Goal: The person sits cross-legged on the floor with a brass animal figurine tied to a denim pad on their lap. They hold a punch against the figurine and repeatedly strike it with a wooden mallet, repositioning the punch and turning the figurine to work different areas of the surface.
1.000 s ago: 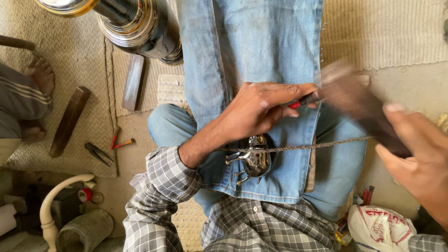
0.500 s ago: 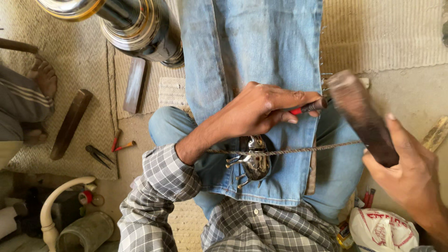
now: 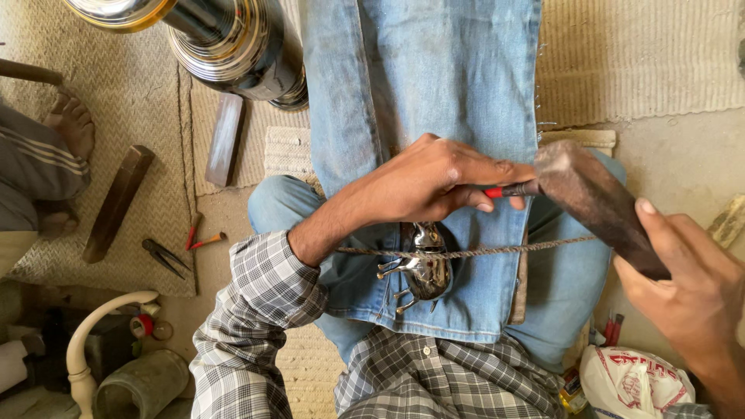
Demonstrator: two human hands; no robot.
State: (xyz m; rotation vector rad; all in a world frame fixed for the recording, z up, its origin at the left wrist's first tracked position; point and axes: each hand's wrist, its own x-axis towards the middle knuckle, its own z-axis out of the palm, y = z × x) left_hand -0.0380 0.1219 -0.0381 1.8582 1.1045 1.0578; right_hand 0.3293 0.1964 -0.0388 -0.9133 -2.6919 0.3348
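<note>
A person in a checked shirt sits on matting, seen from above, with a sheet of blue denim (image 3: 434,93) spread over the lap. The left hand (image 3: 431,182) is closed around a slim red-handled tool (image 3: 508,190), its tip pointing toward the right. The right hand (image 3: 683,279) grips a dark wooden block (image 3: 594,202), held touching the tool's end. Just below the left hand, a small shiny metal ornament (image 3: 423,268) with prongs rests on the denim, and a thin twisted cord (image 3: 497,251) stretches across it. How much work on the ornament is finished cannot be told; it looks polished, and the tool is not touching it. Pliers (image 3: 167,252) lie on the floor, well apart
</note>
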